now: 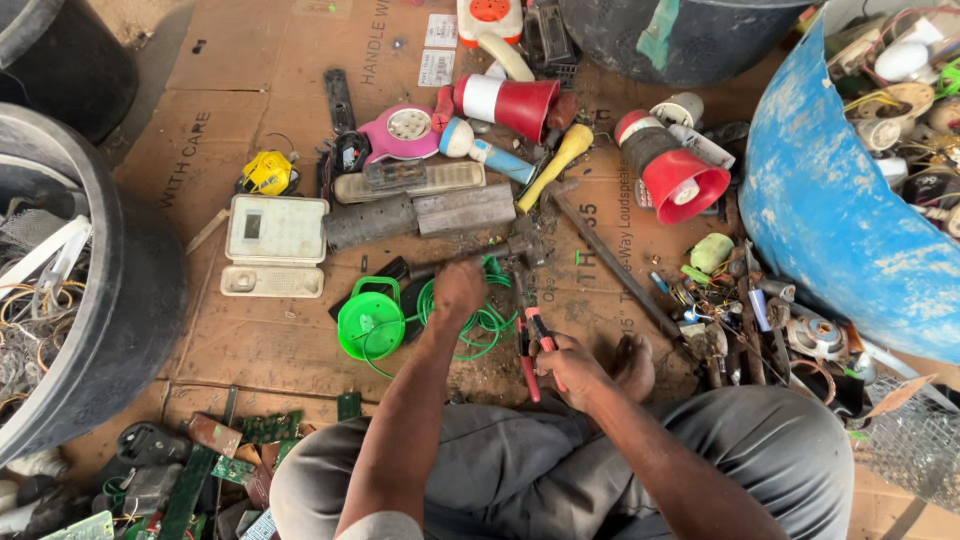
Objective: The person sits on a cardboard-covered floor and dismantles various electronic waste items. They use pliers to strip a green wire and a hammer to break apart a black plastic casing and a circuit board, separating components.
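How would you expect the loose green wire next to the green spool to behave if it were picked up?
The green wire lies in loose, uneven loops on the cardboard, so it is probably floppy and would sag and trail. One strand runs to the green spool, so lifting it might drag that along. It looks thin, likely light, and apt to snag on the pliers nearby.

Beyond the hands on cardboard: cream desk phone (275, 243) far-left, pink phone (402, 130) & red-white megaphone (508, 102) ahead, red horn speaker (676, 172) ahead-right, blue barrel (840, 220) far right, black tub (130, 300) left.
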